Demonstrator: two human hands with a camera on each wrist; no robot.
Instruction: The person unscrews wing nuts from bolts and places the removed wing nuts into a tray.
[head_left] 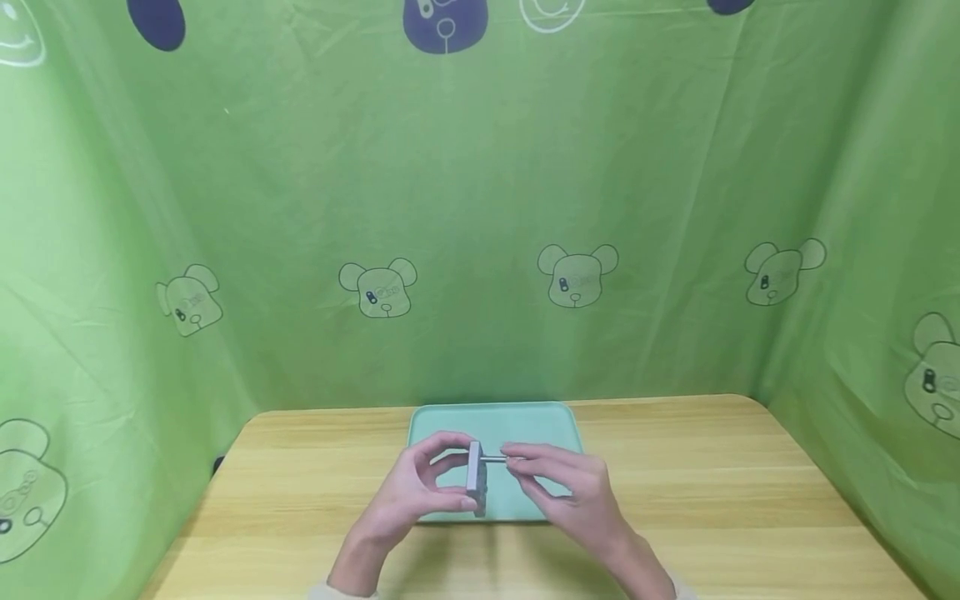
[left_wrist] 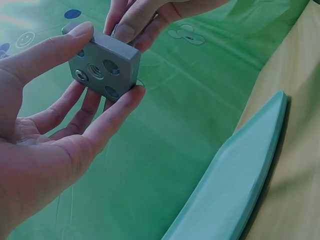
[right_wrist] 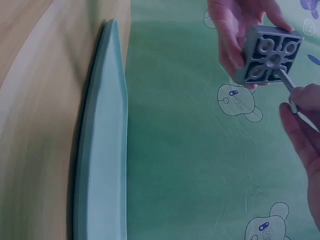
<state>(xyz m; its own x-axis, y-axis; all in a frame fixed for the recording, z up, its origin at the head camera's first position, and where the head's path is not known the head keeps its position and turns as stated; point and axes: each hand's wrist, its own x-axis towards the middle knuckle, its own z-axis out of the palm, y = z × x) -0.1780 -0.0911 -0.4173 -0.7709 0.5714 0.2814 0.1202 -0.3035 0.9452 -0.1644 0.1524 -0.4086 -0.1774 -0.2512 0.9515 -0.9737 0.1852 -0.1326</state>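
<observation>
My left hand [head_left: 416, 479] holds a square grey block [head_left: 474, 468] by its edges, upright over the tray, between thumb and fingertips. Several round holes show in the block [left_wrist: 103, 67] in the left wrist view; the middle one is threaded. Recessed ribs join the holes on its other face in the right wrist view. Thumb and fingers of my right hand [head_left: 566, 483] pinch the outer end of a thin metal screw [right_wrist: 286, 82]. Its far end meets a corner hole of the ribbed face; how deep it sits I cannot tell.
Below the hands a pale green tray [head_left: 517, 425] with a low rim lies on the wooden table [head_left: 697, 483]. Green cloth [head_left: 480, 167] printed with bear heads surrounds the table at the back and sides. A small dark object [head_left: 218, 463] shows at the table's left edge.
</observation>
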